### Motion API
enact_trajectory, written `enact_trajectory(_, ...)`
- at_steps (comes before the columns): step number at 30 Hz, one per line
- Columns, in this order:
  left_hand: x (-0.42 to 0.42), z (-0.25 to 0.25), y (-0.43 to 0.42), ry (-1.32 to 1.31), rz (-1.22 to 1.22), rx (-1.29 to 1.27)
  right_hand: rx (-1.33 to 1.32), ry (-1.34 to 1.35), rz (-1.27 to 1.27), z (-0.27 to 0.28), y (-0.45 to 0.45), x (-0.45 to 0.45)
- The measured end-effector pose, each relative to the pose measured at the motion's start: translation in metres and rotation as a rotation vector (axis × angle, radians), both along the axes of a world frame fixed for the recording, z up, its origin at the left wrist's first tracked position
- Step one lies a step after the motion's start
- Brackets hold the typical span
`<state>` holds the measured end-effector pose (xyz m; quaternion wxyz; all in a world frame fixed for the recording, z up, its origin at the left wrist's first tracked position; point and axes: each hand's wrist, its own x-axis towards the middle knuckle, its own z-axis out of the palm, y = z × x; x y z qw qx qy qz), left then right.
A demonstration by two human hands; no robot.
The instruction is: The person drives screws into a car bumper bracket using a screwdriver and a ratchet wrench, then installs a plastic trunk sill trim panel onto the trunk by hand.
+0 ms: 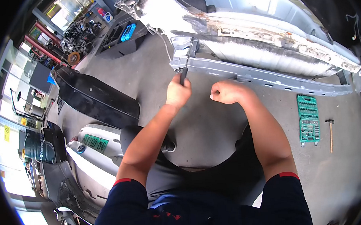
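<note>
My left hand [178,92] is wrapped round the black grip of a tool [183,74] with a thin metal shaft. The shaft points up to the bracket [180,54] at the left end of a grey bumper beam [266,78]. Whether its tip is engaged on a fastener is too small to tell. Just below the beam and apart from it, my right hand [228,92] is closed with its fingers curled in. Anything small within those fingers is hidden. The beam runs along the end of a stripped white car body [251,45].
To the right on the floor lie an open green socket set [308,118] and a hammer [331,135]. At left are a black bumper cover [95,95] and a white panel with a green number plate [95,143]. A blue case [128,32] sits farther back.
</note>
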<state>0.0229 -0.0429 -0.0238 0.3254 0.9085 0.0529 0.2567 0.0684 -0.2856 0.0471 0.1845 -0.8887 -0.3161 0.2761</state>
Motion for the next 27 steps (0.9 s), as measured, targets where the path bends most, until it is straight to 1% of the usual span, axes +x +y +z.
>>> enact_trajectory(3, -0.01, 0.014, 0.017, 0.192, -0.045, -0.395, 0.036, 0.002, 0.025, -0.011, 0.001, 0.004)
enact_trajectory(7, -0.005, 0.047, 0.022, 0.449, -0.139, -0.88, 0.039, -0.016, 0.005, -0.005, -0.002, 0.003)
enact_trajectory(8, -0.006, 0.046, 0.019, 0.328, -0.142, -1.603, 0.041, -0.023, 0.009, -0.005, -0.001, 0.007)
enact_trajectory(11, -0.005, 0.026, 0.01, 0.388, -0.191, -1.702, 0.037, -0.016, -0.022, 0.004, -0.002, 0.003)
enact_trajectory(12, -0.006, 0.019, -0.002, 0.37, -0.104, -1.362, 0.028, -0.005, -0.025, 0.006, -0.002, 0.0)
enact_trajectory(13, -0.005, 0.017, -0.007, 0.361, -0.055, -0.852, 0.023, -0.003, -0.013, 0.004, -0.002, -0.001)
enact_trajectory(14, -0.005, 0.016, -0.004, 0.309, -0.023, -0.267, 0.022, -0.002, -0.001, 0.002, -0.001, -0.001)
enact_trajectory(15, -0.007, 0.024, -0.001, 0.326, -0.006, 0.039, 0.022, -0.003, 0.015, 0.0, 0.001, -0.001)
enact_trajectory(16, -0.008, 0.032, 0.002, 0.347, -0.008, 0.129, 0.016, 0.001, 0.029, -0.004, 0.002, 0.001)
enact_trajectory(17, -0.007, 0.04, 0.008, 0.36, -0.027, 0.124, 0.015, 0.002, 0.037, -0.009, 0.001, 0.003)
enact_trajectory(18, -0.006, 0.045, 0.015, 0.356, -0.059, -0.008, 0.016, 0.003, 0.037, -0.01, 0.001, 0.005)
enact_trajectory(19, -0.002, 0.047, 0.023, 0.347, -0.097, -0.306, 0.016, -0.004, 0.032, -0.01, 0.0, 0.006)
enact_trajectory(20, -0.002, 0.05, 0.029, 0.386, -0.159, -0.817, 0.018, -0.011, 0.022, -0.009, -0.001, 0.007)
enact_trajectory(21, -0.002, 0.05, 0.034, 0.391, -0.189, -1.425, 0.021, -0.02, 0.012, -0.007, -0.002, 0.008)
enact_trajectory(22, -0.004, 0.048, 0.036, 0.363, -0.299, -2.044, 0.029, -0.012, 0.009, -0.008, -0.001, 0.009)
enact_trajectory(25, -0.007, 0.027, 0.005, 0.398, -0.079, -1.244, 0.014, 0.002, 0.022, -0.008, 0.003, 0.006)
enact_trajectory(26, -0.006, 0.019, 0.001, 0.365, 0.003, -0.533, 0.002, -0.001, 0.028, -0.004, 0.006, 0.003)
enact_trajectory(27, -0.006, 0.024, 0.0, 0.389, 0.002, -0.249, -0.007, -0.003, 0.034, -0.001, 0.008, 0.0)
